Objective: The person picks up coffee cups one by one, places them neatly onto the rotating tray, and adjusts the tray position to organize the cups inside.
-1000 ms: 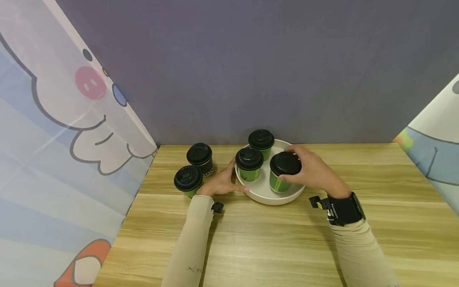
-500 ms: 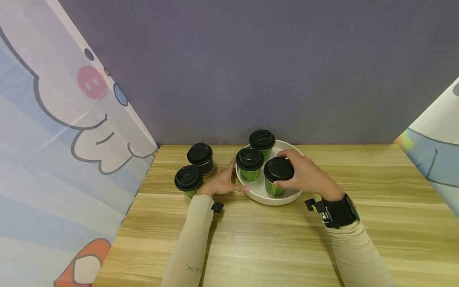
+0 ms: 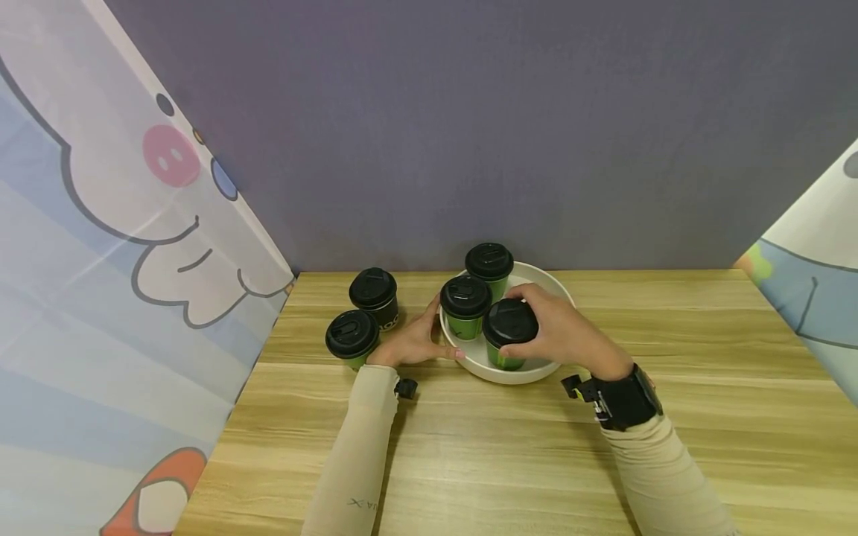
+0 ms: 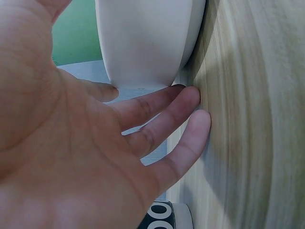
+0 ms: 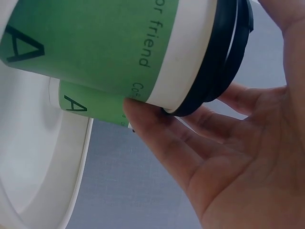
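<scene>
My right hand [image 3: 563, 335] grips a green paper coffee cup with a black lid [image 3: 511, 322], thumb and fingers around its upper part. That cup is upright over the front of a round white tray [image 3: 512, 377], close beside a second green lidded cup [image 3: 465, 298]. Behind them, a third green cup [image 3: 489, 262] stands at the tray's back left. My left hand [image 3: 414, 342] rests against the tray's left side, its fingers loosely extended. In the left wrist view, its fingertips lie low beside the white tray wall [image 4: 147, 43].
Left of the tray, a black coffee cup [image 3: 373, 290] and a green lidded cup [image 3: 352, 335] stand on the wooden table [image 3: 482, 461], the green one right by my left wrist. A grey panel [image 3: 469, 134] rises along the table's back edge.
My right hand has moved the gripped cup leftward within the tray, closer to the other green cups. The left hand has stayed in place at the tray's side.
</scene>
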Action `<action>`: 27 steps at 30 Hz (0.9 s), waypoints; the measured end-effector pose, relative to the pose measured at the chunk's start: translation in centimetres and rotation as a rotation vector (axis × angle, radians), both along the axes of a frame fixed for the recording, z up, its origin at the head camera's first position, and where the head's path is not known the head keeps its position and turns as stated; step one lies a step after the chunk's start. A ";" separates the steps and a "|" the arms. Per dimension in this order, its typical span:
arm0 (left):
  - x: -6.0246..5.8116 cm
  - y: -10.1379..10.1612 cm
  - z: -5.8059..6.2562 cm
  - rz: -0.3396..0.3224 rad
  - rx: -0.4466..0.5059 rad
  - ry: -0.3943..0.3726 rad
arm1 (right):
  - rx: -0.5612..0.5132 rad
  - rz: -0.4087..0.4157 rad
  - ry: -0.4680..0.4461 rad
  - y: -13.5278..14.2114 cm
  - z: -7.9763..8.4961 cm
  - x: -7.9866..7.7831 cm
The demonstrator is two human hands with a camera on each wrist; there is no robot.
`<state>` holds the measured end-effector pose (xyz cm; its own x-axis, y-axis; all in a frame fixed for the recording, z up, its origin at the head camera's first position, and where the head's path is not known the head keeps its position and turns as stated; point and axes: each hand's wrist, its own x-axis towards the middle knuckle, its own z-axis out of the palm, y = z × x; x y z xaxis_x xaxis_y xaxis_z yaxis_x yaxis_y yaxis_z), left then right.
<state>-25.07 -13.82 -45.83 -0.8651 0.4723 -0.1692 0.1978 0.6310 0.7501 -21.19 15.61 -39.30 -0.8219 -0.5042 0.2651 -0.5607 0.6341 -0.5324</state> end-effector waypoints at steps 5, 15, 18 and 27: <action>0.0 0.0 0.1 -0.002 -0.008 -0.001 | 0.012 -0.012 -0.005 -0.2 -0.1 0.1; 0.1 0.0 0.2 0.004 -0.048 -0.006 | 0.016 -0.008 -0.008 -0.6 0.1 0.3; 0.1 -0.1 0.2 0.001 -0.044 -0.006 | 0.019 -0.010 -0.017 -0.6 0.1 0.4; 0.0 -0.2 0.2 -0.010 -0.019 -0.020 | 0.031 -0.014 -0.049 -0.6 0.3 0.6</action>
<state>-25.10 -14.05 -45.59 -0.8569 0.4773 -0.1949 0.1894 0.6430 0.7421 -20.56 14.98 -38.96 -0.8404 -0.5002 0.2087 -0.5256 0.6581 -0.5391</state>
